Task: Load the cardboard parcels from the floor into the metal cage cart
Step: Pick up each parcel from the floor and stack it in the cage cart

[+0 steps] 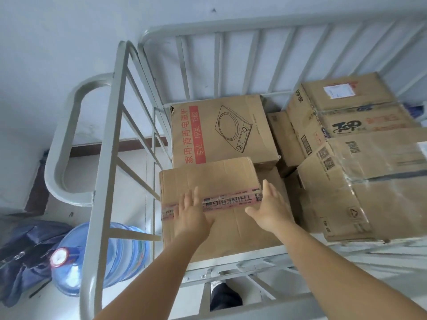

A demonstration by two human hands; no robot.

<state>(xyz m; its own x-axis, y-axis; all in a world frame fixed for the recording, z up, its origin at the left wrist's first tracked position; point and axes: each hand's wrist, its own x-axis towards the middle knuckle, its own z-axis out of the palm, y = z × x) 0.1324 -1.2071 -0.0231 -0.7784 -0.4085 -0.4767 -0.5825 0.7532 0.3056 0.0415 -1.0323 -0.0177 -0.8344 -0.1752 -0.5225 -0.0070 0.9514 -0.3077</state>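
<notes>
Two hands: left hand [193, 212] and right hand [269, 209] lie flat, fingers straight, on top of the taped parcel [221, 204], gripping nothing.
Parcel place: inside the metal cage cart [120, 125], at its near left corner, just in front of the cooker box [221, 128].
Step in hand: seating this parcel, as I judge it.
How to do it well: press evenly with both palms and slide it square against the left bars, so space stays free for more.
Neighbours: stacked boxes [360, 158] fill the cart's right side, close beside the parcel.
Outside the cart: a water bottle [101, 257] and a dark bag [25, 248] sit on the floor by the left bars.
In the way: the near rail [231, 266] is crossed by both forearms.
</notes>
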